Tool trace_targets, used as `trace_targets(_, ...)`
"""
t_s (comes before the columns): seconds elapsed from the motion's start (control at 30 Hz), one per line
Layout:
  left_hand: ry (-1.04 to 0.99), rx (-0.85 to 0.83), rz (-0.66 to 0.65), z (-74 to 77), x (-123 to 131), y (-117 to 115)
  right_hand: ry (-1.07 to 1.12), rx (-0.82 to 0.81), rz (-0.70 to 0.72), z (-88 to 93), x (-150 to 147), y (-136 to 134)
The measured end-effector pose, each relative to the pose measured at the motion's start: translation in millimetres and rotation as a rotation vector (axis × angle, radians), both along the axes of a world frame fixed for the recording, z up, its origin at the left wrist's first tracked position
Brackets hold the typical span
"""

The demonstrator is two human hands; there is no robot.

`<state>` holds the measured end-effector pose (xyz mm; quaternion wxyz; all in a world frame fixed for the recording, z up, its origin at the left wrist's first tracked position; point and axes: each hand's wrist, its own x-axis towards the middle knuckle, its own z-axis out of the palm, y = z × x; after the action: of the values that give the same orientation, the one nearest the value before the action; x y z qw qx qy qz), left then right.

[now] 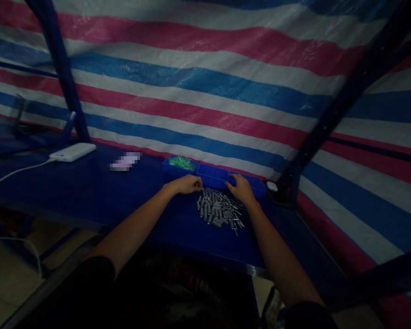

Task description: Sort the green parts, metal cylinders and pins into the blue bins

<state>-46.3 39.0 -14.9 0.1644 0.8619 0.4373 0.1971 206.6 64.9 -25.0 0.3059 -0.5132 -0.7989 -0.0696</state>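
A loose pile of small grey cylinders and thin shiny metal pins [215, 209] lies on the blue table between my hands. At its upper left edge is my left hand [188, 184], fingers curled together; whatever they may hold is too small to make out. My right hand [242, 188] hovers over the pile's upper right side, thumb and fingers apart, close to the blue bins. Behind the hands stand a blue bin [210, 176] in the middle, a bin [258, 185] on the right, and one on the left with green plastic-looking contents [181, 162].
A white box-shaped device [73, 152] with a cable sits on the table [130, 201] at left, near a blurred-out pinkish item [126, 161]. A small white object [271, 186] lies by the right-hand blue post [315, 137]. Striped sheeting [198, 82] hangs behind.
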Motion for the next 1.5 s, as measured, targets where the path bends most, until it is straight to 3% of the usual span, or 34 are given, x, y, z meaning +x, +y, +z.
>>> trace_targets(0.27, -0.148, 0.104, -0.001, 5.5, 16, -6, -0.004, 0.078, -0.01, 16.6, -7, -16)
trace_targets(0.4, -0.258, 0.064, 0.081, 9.7, 22, -9, -0.013, 0.123, 0.186, 28.8, -29, -35)
trace_targets(0.53, -0.359, 0.003, 0.072, 9.9, 25, -9, -0.048, 0.096, 0.284, 26.1, -51, -46)
trace_targets(0.73, -0.436, -0.042, 0.07, 8.4, 26, -10, -0.035, 0.144, 0.236, 22.4, -56, -49)
trace_targets(0.97, -0.391, 0.132, -0.065, 10.8, 24, -19, 0.04, 0.09, 0.213, 23.3, -57, -47)
trace_targets(1.07, -0.408, 0.172, -0.044, 11.5, 24, -18, 0.099, 0.062, 0.233, 22.5, -58, -48)
trace_targets(1.2, -0.527, 0.045, -0.048, 11.0, 23, -13, 0.181, 0.062, 0.243, 22.3, -58, -50)
trace_targets(1.37, -0.495, -0.133, -0.106, 10.0, 24, -9, 0.135, 0.106, 0.314, 23.6, -56, -50)
trace_targets(1.5, -0.348, -0.047, -0.003, 7.6, 18, -8, 0.083, 0.218, 0.127, 25.0, -51, -43)
